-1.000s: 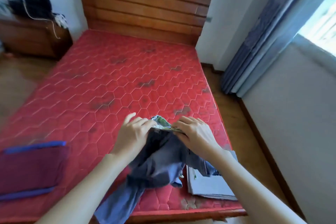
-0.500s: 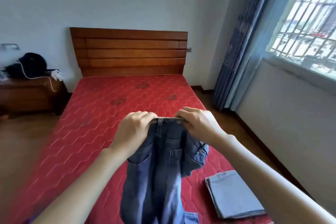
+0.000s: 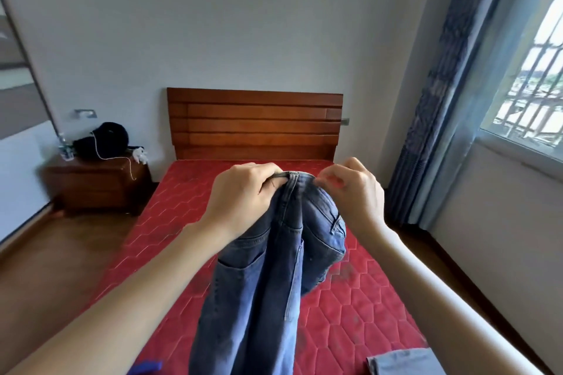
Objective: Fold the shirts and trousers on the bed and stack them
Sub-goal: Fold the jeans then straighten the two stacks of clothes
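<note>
- Denim fills the lower middle of the frame: a pair of dark blue jeans (image 3: 259, 277) hangs by its waistband in the air above the red mattress (image 3: 350, 310), back pockets facing the camera, legs dropping out of sight at the bottom edge.
- Left hand (image 3: 240, 195), centre frame, has its fingers curled over the waistband and grips it; right hand (image 3: 355, 192), just right of centre, pinches the band's other side between thumb and fingertips.
- To do this step well, I judge the two hands should draw the waistband taut and level, let the legs hang straight so the seams line up, then lower the garment flat onto the open mattress before folding leg over leg.
- One hip is bunched and bulging on the right side, so a shake or a tug there would likely be needed first, or the fold may set in a crease.
- At the lower right corner lies a folded pale blue garment (image 3: 402, 362), probably the start of the stack; the jeans should not land on it unfolded.
- A scrap of bright blue (image 3: 146, 367) shows at the bottom left edge; what it is I cannot tell.
- Farther off, centre, stands the wooden headboard (image 3: 254, 123); at middle left a nightstand (image 3: 94, 183) carries a black bag (image 3: 105, 140) and a white cord.
- Curtains (image 3: 451, 94) and a barred window (image 3: 533, 76) occupy the right edge, well clear of the work.
</note>
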{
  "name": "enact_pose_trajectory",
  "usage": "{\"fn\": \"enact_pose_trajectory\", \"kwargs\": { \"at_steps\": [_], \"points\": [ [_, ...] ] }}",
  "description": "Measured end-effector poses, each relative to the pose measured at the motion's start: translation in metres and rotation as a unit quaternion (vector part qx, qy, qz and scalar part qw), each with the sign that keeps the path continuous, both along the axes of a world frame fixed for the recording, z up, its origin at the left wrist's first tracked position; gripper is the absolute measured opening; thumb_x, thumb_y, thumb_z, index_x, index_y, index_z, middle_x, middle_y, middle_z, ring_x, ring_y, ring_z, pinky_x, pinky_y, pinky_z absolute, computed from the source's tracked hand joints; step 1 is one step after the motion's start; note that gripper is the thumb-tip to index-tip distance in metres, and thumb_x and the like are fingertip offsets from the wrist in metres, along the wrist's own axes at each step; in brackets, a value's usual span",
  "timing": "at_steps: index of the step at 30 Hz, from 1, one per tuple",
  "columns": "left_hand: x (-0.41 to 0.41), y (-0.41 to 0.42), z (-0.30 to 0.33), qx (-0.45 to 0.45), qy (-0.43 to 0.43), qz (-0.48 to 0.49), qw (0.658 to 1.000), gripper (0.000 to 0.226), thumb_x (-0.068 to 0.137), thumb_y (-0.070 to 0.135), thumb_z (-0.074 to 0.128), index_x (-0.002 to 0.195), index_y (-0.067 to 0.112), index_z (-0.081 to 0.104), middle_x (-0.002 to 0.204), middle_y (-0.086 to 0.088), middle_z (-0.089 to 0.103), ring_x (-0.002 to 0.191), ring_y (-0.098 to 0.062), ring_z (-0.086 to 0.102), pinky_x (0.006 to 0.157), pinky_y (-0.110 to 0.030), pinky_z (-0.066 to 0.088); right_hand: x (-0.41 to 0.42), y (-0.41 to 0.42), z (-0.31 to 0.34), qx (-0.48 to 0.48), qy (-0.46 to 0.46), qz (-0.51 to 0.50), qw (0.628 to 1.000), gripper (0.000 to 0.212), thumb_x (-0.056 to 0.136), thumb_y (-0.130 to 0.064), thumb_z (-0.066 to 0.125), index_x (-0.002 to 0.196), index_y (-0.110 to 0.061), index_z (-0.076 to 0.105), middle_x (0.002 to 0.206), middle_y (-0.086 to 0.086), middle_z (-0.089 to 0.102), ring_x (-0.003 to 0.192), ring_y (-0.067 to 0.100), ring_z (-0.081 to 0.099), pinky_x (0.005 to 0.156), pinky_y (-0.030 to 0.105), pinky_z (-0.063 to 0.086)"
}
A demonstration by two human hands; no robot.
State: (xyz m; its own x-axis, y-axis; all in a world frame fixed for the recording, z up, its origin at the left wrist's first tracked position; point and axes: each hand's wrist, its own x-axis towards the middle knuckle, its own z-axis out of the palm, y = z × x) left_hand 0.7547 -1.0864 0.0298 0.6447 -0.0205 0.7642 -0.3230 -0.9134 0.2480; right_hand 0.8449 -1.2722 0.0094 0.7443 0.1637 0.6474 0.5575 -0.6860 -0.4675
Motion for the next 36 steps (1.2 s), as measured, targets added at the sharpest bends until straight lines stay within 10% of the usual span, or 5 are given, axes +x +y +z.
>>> {"fn": "enact_pose_trajectory", "kwargs": {
  "at_steps": [8, 18, 25, 30, 36],
  "points": [
    [0.015, -0.02, 0.011, -0.064, 0.026, 0.05, 0.996, 0.013, 0.091, 0.036, 0.064, 0.096, 0.029, 0.074, 0.08, 0.007, 0.074, 0.077, -0.019, 0.069, 0.063, -0.031, 0.048, -0.015, 0.001, 0.026, 0.08, 0.245, 0.241, 0.936, 0.045, 0.078, -0.034, 0.078, 0.12, -0.04, 0.063, 0.1, -0.007, 0.069, 0.083, 0.01, 0.069, 0.082, 0.031, 0.055],
    [0.02, -0.039, 0.025, -0.159, 0.083, -0.169, 0.969, 0.018, 0.096, 0.035, 0.058, 0.097, 0.022, 0.07, 0.083, 0.009, 0.073, 0.061, -0.008, 0.064, 0.054, -0.027, 0.05, 0.001, -0.049, 0.013, 0.239, 0.213, 0.44, 0.839, 0.018, 0.084, -0.001, 0.068, 0.1, -0.008, 0.064, 0.094, 0.008, 0.071, 0.087, 0.02, 0.067, 0.08, 0.028, 0.054],
    [0.068, -0.033, 0.017, -0.035, 0.329, -0.23, 0.915, 0.068, 0.083, 0.043, 0.071, 0.144, 0.031, 0.043, 0.148, 0.015, 0.042, 0.134, 0.003, 0.036, 0.114, -0.03, 0.029, 0.021, -0.072, 0.038, 0.227, 0.249, 0.534, 0.776, 0.028, 0.09, -0.006, 0.067, 0.113, -0.013, 0.052, 0.101, 0.01, 0.066, 0.092, 0.024, 0.063, 0.086, 0.036, 0.052],
    [0.076, -0.05, 0.008, -0.162, 0.306, -0.308, 0.886, 0.012, 0.09, 0.039, 0.065, 0.094, 0.029, 0.071, 0.088, 0.011, 0.072, 0.083, -0.006, 0.066, 0.078, -0.031, 0.052, 0.024, -0.099, 0.059, 0.206, 0.233, 0.497, 0.81, 0.022, 0.09, -0.005, 0.065, 0.109, -0.013, 0.056, 0.101, 0.011, 0.065, 0.092, 0.023, 0.063, 0.082, 0.032, 0.053],
    [0.082, -0.058, 0.025, -0.086, 0.132, -0.126, 0.979, 0.023, 0.087, 0.043, 0.067, 0.081, 0.021, 0.071, 0.05, 0.011, 0.048, 0.045, -0.004, 0.038, 0.049, -0.025, 0.028, 0.024, -0.133, 0.056, 0.012, 0.119, 0.321, 0.94, 0.02, 0.089, -0.01, 0.061, 0.089, -0.029, 0.067, 0.093, -0.007, 0.068, 0.09, 0.01, 0.066, 0.081, 0.025, 0.052]
  ]
}}
